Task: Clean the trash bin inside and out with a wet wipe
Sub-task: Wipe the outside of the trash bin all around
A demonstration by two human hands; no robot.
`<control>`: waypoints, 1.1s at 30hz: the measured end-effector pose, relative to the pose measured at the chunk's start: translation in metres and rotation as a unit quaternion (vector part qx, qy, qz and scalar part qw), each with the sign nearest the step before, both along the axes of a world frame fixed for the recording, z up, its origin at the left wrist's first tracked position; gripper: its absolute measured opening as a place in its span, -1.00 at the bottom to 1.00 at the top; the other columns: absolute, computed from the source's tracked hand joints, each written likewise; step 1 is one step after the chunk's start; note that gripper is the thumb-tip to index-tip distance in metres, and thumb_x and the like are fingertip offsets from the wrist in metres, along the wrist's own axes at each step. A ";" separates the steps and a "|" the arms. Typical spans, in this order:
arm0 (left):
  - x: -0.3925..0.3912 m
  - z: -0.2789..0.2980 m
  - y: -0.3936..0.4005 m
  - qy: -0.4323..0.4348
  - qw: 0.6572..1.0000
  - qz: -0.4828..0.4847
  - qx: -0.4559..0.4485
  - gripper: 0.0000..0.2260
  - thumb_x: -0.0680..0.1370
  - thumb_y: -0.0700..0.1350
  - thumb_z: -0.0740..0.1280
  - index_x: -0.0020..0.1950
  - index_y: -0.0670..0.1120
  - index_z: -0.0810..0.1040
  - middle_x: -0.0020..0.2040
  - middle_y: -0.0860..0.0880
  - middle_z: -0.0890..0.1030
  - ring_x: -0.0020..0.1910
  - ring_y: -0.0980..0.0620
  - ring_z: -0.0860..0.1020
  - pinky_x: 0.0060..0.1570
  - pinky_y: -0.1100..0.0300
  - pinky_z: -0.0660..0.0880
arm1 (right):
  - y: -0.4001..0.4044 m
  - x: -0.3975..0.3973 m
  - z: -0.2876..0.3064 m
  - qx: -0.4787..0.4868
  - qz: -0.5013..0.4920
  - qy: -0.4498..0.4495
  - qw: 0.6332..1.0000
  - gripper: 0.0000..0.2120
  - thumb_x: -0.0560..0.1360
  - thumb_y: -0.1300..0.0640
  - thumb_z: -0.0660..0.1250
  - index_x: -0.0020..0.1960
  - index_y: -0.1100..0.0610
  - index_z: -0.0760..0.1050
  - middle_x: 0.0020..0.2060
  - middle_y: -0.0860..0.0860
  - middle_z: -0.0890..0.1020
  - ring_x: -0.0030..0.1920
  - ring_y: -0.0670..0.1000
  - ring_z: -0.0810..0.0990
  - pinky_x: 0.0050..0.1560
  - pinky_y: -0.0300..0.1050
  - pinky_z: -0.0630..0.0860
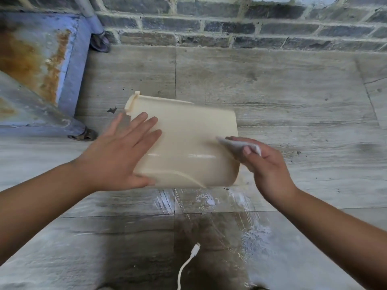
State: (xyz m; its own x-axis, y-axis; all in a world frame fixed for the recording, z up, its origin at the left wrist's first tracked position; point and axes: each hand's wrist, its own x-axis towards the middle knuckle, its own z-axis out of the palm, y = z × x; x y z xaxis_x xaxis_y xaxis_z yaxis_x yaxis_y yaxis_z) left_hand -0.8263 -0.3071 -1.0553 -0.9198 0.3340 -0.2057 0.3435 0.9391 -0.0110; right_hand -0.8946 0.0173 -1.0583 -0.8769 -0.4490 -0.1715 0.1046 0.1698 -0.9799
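A cream plastic trash bin (188,130) lies on its side on the tiled floor, its rimmed mouth pointing left and its base to the right. My left hand (123,155) is spread flat with fingers apart on the bin's left part, thumb along the near side. My right hand (263,162) pinches a folded white wet wipe (236,144) and presses it against the bin's outer wall near the base end. The inside of the bin is hidden from here.
A rusty blue metal frame (52,65) stands at the left, with a foot (83,135) close to the bin's mouth. A grey brick wall (230,24) runs along the back. A white cable with a plug (190,260) dangles near the bottom centre. Wet streaks (209,199) mark the floor.
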 end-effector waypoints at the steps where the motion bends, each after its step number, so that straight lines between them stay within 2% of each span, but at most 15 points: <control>1: 0.014 -0.004 -0.002 -0.007 1.000 0.004 -0.005 -0.02 0.30 0.52 0.13 0.49 -0.17 0.21 0.54 -0.21 0.16 0.54 -0.14 0.03 0.43 -0.26 0.00 | -0.003 -0.012 -0.002 0.018 -0.026 0.035 0.999 -0.70 0.57 0.14 0.18 0.21 0.09 0.61 0.21 -0.03 0.62 0.29 -0.04 0.51 0.31 -0.01 0.43; 4: 0.038 -0.019 0.003 -0.041 0.999 0.019 -0.026 0.05 0.27 0.52 0.15 0.49 -0.24 0.20 0.53 -0.26 0.14 0.53 -0.19 0.03 0.42 -0.21 0.05 | -0.023 -0.039 -0.015 0.096 -0.002 0.119 0.988 -0.69 0.60 0.22 0.20 0.33 0.16 0.48 0.33 0.00 0.50 0.39 -0.11 0.40 0.41 -0.16 0.30; 6: 0.034 -0.025 0.003 -0.031 0.999 0.023 -0.021 0.05 0.26 0.46 0.28 0.49 -0.26 0.18 0.53 -0.28 0.15 0.52 -0.23 0.05 0.41 -0.20 0.10 | -0.047 -0.052 -0.026 0.174 0.058 0.172 0.968 -0.69 0.61 0.25 0.20 0.34 0.21 0.45 0.38 0.10 0.45 0.43 0.01 0.35 0.45 -0.08 0.22; 8: 0.021 -0.023 0.000 -0.027 0.999 0.028 -0.016 0.05 0.24 0.40 0.37 0.49 -0.26 0.19 0.52 -0.29 0.17 0.51 -0.26 0.08 0.39 -0.22 0.15 | -0.075 -0.057 -0.036 0.292 0.148 0.265 0.907 -0.68 0.60 0.19 0.16 0.32 0.24 0.42 0.36 0.18 0.45 0.41 0.17 0.35 0.41 0.07 0.26; 10: 0.012 -0.021 -0.005 -0.037 0.998 0.041 -0.022 0.06 0.23 0.40 0.37 0.49 -0.24 0.17 0.52 -0.27 0.17 0.51 -0.26 0.09 0.38 -0.21 0.15 | -0.100 -0.051 -0.038 0.346 0.224 0.330 0.850 -0.62 0.56 0.15 0.11 0.35 0.23 0.34 0.36 0.18 0.41 0.39 0.19 0.31 0.40 0.16 0.27; 15: 0.010 -0.023 -0.009 -0.052 0.998 0.042 -0.021 0.05 0.24 0.37 0.39 0.51 -0.23 0.15 0.54 -0.26 0.13 0.52 -0.24 0.06 0.40 -0.19 0.15 | -0.123 0.001 -0.042 0.309 0.369 0.400 0.780 -0.47 0.55 0.15 0.21 0.48 0.27 0.23 0.47 0.24 0.30 0.49 0.21 0.23 0.47 0.09 0.12; 19: 0.015 -0.025 -0.012 -0.038 0.999 0.026 -0.013 -0.01 0.23 0.31 0.43 0.45 -0.28 0.27 0.49 -0.30 0.24 0.47 -0.29 0.20 0.31 -0.26 0.28 | -0.112 0.018 -0.050 0.275 0.415 0.468 0.730 -0.50 0.54 0.14 0.22 0.45 0.27 0.30 0.43 0.22 0.35 0.46 0.21 0.28 0.46 0.12 0.22; 22: 0.017 -0.024 -0.012 -0.032 0.999 0.024 -0.006 -0.04 0.26 0.32 0.34 0.45 -0.29 0.26 0.49 -0.31 0.24 0.48 -0.27 0.19 0.29 -0.28 0.32 | -0.098 0.020 -0.054 0.266 0.423 0.541 0.677 -0.53 0.54 0.13 0.25 0.43 0.23 0.36 0.42 0.15 0.40 0.45 0.15 0.31 0.44 0.07 0.29; 24: 0.018 -0.022 -0.011 -0.028 0.999 0.023 -0.009 -0.04 0.27 0.34 0.31 0.46 -0.27 0.24 0.50 -0.29 0.22 0.49 -0.25 0.16 0.32 -0.27 0.31 | -0.087 0.026 -0.059 0.254 0.434 0.569 0.651 -0.58 0.57 0.13 0.17 0.40 0.21 0.40 0.39 0.12 0.44 0.44 0.09 0.34 0.44 0.03 0.29; 27: 0.016 -0.022 -0.011 -0.022 0.999 0.030 -0.022 -0.01 0.27 0.33 0.38 0.50 -0.24 0.18 0.53 -0.25 0.15 0.53 -0.20 0.08 0.38 -0.20 0.20 | -0.065 0.031 -0.066 0.263 0.445 0.572 0.637 -0.59 0.58 0.14 0.10 0.39 0.20 0.42 0.38 0.11 0.45 0.43 0.05 0.36 0.44 -0.01 0.28; 30: 0.012 -0.024 -0.011 -0.015 0.999 0.042 -0.027 -0.01 0.33 0.33 0.36 0.54 -0.19 0.05 0.57 -0.21 0.01 0.55 -0.13 -0.08 0.45 -0.09 0.02 | -0.032 0.030 -0.071 0.308 0.470 0.544 0.623 -0.54 0.50 0.11 0.24 0.39 0.19 0.43 0.37 0.09 0.47 0.41 0.03 0.39 0.41 -0.02 0.34; 31: 0.010 -0.024 -0.011 -0.010 0.998 0.045 -0.029 -0.02 0.34 0.33 0.35 0.54 -0.17 0.02 0.58 -0.19 -0.02 0.55 -0.12 -0.12 0.46 -0.07 -0.02 | -0.020 0.030 -0.071 0.331 0.479 0.521 0.624 -0.51 0.47 0.10 0.31 0.37 0.19 0.44 0.35 0.09 0.50 0.38 0.03 0.43 0.37 -0.02 0.38; 33: 0.006 -0.022 -0.012 0.004 0.998 0.052 -0.043 -0.02 0.35 0.34 0.34 0.54 -0.17 0.01 0.58 -0.19 -0.02 0.55 -0.12 -0.15 0.46 -0.08 -0.07 | 0.005 0.029 -0.069 0.359 0.473 0.468 0.655 -0.49 0.37 0.10 0.45 0.30 0.18 0.52 0.27 0.10 0.57 0.30 0.06 0.52 0.27 0.00 0.49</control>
State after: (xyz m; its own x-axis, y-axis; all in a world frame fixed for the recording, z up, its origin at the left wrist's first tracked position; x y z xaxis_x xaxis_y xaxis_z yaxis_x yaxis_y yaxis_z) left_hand -0.8207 -0.3186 -1.0777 -0.9505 0.2179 -0.2214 0.2437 0.9650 -0.0964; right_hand -0.8656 0.0227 -1.1277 -0.1367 -0.9652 -0.2229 -0.9690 0.1770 -0.1721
